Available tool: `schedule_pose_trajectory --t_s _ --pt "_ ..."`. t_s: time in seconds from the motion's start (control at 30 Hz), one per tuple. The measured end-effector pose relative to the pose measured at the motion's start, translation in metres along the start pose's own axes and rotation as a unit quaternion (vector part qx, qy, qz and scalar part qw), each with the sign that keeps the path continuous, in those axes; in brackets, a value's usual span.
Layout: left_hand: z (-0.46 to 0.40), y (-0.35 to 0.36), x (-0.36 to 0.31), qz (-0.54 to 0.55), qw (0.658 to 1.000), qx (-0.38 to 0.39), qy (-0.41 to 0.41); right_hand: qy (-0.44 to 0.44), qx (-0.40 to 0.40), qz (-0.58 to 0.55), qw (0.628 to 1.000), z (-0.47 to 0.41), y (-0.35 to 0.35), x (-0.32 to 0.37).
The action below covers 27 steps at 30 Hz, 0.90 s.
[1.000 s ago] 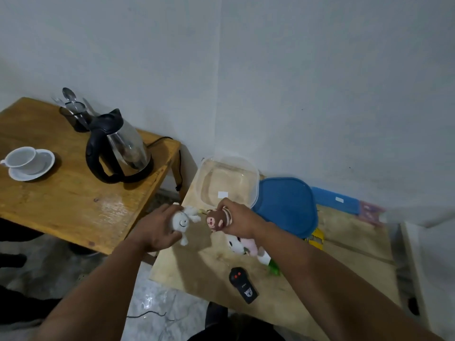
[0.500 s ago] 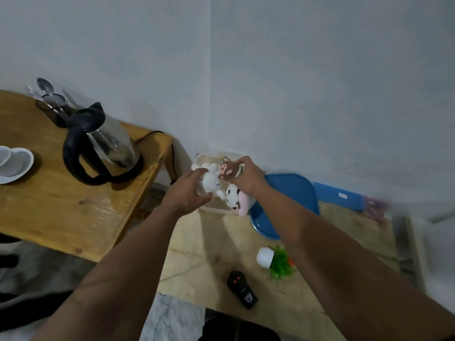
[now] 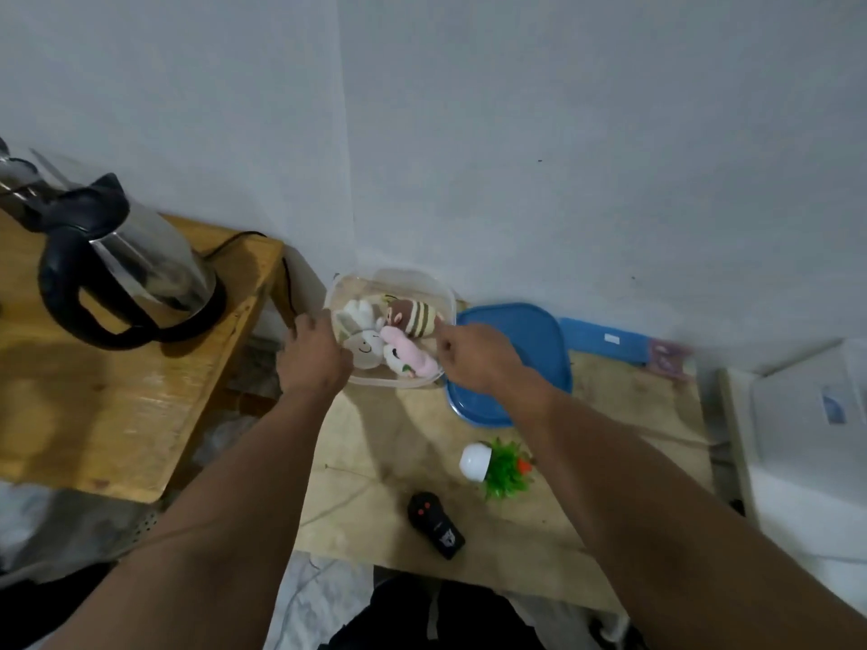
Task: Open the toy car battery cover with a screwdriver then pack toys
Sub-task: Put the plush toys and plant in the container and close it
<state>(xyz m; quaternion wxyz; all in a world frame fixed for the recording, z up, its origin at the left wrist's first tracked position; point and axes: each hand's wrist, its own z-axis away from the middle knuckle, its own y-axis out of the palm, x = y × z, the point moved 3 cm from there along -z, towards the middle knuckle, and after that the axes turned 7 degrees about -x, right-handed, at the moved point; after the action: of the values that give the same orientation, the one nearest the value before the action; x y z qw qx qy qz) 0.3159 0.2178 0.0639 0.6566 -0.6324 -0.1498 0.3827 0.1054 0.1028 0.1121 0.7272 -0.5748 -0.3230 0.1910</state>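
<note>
1. Clear plastic container [image 3: 356, 293]: the landmark, at the far corner of the pale desk [image 3: 375, 462], against the wall. It holds three plush toys: a white one [image 3: 363, 337] on its near-left side, a pink one [image 3: 407, 356] near-right, and a brown striped one [image 3: 415, 316] at the far side.
2. Left hand [image 3: 312, 358]: at the container's left rim, fingers curled toward the white plush. Whether this grip holds the toy or only rests on it cannot be told.
3. Right hand [image 3: 474, 356]: at the container's right rim, fingers loosely curled; nothing seen in its grip.
4. Blue lid [image 3: 516, 340]: flat on the desk, just right of the container and partly under the right forearm.
5. Items in front of the container, unpacked: a small potted plastic plant [image 3: 497, 464] lying on its side, and a black remote control [image 3: 436, 525] nearer the desk's front edge.
6. Toy car and screwdriver: not in view.
7. Risk: the plush stands above the rim, so the lid may not seat flat.
8. Risk: the container sits by the desk edge; a push from the left hand could shift it off.
</note>
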Motion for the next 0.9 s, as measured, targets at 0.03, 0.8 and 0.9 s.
schedule_pose_trajectory --t_s 0.03,0.8,0.9 --pt "0.001 0.003 0.006 0.017 0.999 0.016 -0.024 -0.011 0.028 0.024 0.999 0.011 0.002 -0.002" --pt "0.018 0.017 0.026 0.179 0.979 0.009 -0.093 0.092 0.215 0.117 0.965 0.110 0.072 -0.013" --pt "0.018 0.015 0.027 0.182 0.979 0.013 -0.088 0.099 0.256 0.068 0.959 0.077 0.034 -0.006"
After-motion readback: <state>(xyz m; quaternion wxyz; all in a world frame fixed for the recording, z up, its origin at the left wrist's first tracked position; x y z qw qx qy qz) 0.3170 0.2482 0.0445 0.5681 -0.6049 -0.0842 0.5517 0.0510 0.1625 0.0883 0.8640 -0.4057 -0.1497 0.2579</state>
